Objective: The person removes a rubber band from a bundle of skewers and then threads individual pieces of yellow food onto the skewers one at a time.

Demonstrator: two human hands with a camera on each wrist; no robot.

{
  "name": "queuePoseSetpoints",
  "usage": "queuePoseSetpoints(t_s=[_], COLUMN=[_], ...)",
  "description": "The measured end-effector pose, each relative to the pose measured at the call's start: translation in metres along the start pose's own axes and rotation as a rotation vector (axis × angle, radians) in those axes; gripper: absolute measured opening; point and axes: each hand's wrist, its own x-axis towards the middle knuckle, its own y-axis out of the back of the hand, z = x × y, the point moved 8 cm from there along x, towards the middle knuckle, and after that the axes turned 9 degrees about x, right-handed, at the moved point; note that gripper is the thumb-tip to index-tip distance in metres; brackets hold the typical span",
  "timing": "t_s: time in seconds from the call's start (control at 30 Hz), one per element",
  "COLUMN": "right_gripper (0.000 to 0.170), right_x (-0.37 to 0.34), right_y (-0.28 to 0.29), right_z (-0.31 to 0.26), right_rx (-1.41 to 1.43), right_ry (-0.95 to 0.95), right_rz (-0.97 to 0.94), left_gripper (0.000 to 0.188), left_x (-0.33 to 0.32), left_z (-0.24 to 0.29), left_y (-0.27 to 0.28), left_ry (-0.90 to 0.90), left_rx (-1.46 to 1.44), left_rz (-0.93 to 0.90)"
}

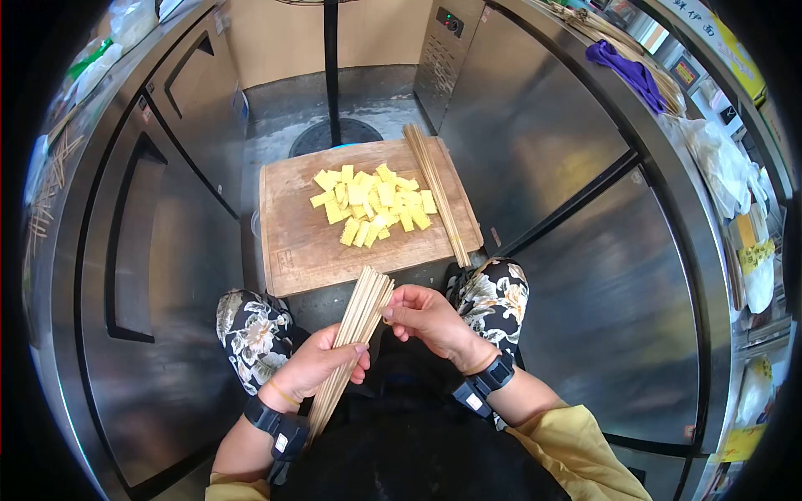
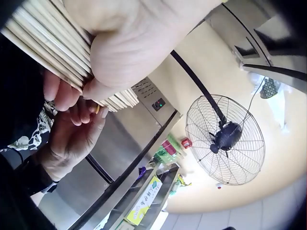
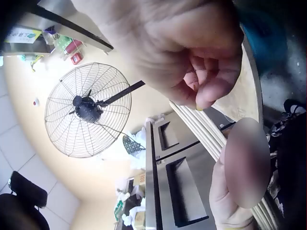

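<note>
My left hand (image 1: 316, 366) grips a thick bundle of thin wooden skewers (image 1: 361, 311) around its middle, thumb across the front. The bundle slants up toward the board. Close beside its upper part is my right hand (image 1: 430, 324), thumb and forefinger pinching a small yellow rubber band (image 2: 98, 109) at the skewers' side; its other fingers are curled in. Beyond both hands, a wooden cutting board (image 1: 288, 242) bears a heap of yellow crinkle-cut pieces (image 1: 372, 200). Another bundle of skewers (image 1: 439, 192) lies along the board's right side.
Steel cabinets stand on the left (image 1: 167, 225) and right (image 1: 601, 275), close to the knees. Behind the board a fan's black pole (image 1: 332, 75) rises from its round base. A purple cloth (image 1: 626, 71) and plastic bags (image 1: 718, 167) lie on the right counter.
</note>
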Motion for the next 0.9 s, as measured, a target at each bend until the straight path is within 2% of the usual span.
queuePoseSetpoints(t_s=[0.2,0.6,0.9], right_gripper=[0.005,0.006,0.006], right_x=[0.003,0.004,0.007], right_y=[0.004,0.007,0.006], right_z=[0.001,0.007,0.009], right_rx=[0.0,0.077,0.118], right_ry=[0.031,-0.011,-0.008], right_rz=[-0.011,0.099,0.06], left_gripper=[0.017,0.02,0.028], left_x=[0.0,0.003,0.002], left_z=[0.0,-0.001,0.002], left_y=[-0.001,-0.007,-0.005], left_ry=[0.014,0.013,-0.002], left_rx=[0.002,0.025,0.003], left_rz=[0.022,0.032,0.035])
